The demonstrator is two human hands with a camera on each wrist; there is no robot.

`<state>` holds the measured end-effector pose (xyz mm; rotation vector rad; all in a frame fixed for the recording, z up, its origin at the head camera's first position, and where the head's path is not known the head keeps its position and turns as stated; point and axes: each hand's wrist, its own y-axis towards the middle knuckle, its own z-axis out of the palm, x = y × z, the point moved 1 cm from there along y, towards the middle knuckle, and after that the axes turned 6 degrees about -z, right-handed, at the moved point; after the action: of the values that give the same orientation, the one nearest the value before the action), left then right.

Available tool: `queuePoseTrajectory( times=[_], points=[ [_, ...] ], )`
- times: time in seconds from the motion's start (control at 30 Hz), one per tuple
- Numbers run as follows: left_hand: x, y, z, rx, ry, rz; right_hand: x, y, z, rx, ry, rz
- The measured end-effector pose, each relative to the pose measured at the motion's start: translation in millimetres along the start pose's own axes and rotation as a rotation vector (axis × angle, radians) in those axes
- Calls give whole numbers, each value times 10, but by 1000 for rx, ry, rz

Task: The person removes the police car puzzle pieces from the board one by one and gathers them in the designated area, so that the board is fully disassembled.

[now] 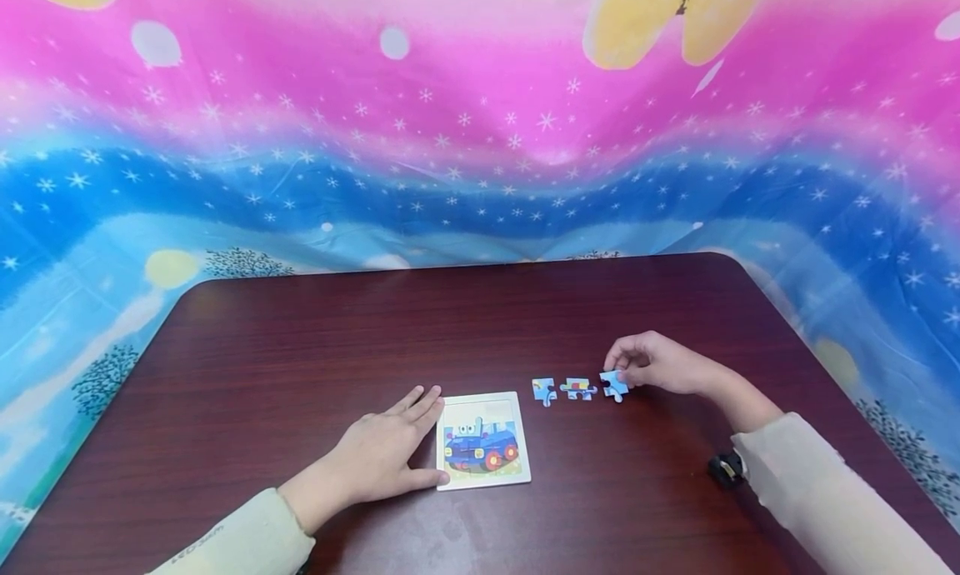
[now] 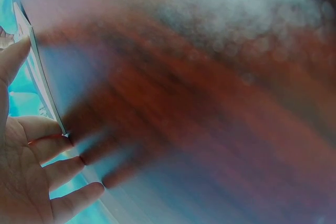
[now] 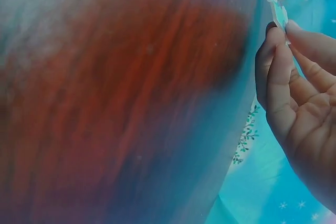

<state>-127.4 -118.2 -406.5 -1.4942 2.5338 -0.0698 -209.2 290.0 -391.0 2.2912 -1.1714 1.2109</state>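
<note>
A snow-and-pink printed backdrop (image 1: 480, 100) is hanging behind a dark wood-grain table (image 1: 337, 325), where a person in pale sleeves (image 1: 840, 492), both running out of frame, is handling a puzzle. The left hand (image 1: 378, 458) is resting with fingers spread straight, its thumb and index fingertips touching the left edge of a white-rimmed puzzle board (image 1: 483, 481), whose picture is showing a blue vehicle with eyes. The right hand (image 1: 667, 365) is pinching a blue puzzle piece (image 1: 614, 383) at the right end of a short row, just beside a multicoloured piece (image 1: 579, 388) and a second blue piece (image 1: 543, 390); whether it is touching the table is hard to tell. Only the head view is showing the board's face; the left wrist view is catching it nearly edge-on, along with the palm. The right wrist view is revealing the thumb and fingertips closing on the slim piece, while the tabletop is blurring in both wrist views.
</note>
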Motion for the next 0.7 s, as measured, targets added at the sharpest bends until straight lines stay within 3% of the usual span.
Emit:
queuePoseTrajectory(
  times=[0.47,0.7],
  points=[
    [-6,-2,-13,6,9,1,-16,-49,-99,-35,-135,-7],
    [-13,0,-15,7,15,-2,144,162,-8,-24,-143,-68]
  ],
)
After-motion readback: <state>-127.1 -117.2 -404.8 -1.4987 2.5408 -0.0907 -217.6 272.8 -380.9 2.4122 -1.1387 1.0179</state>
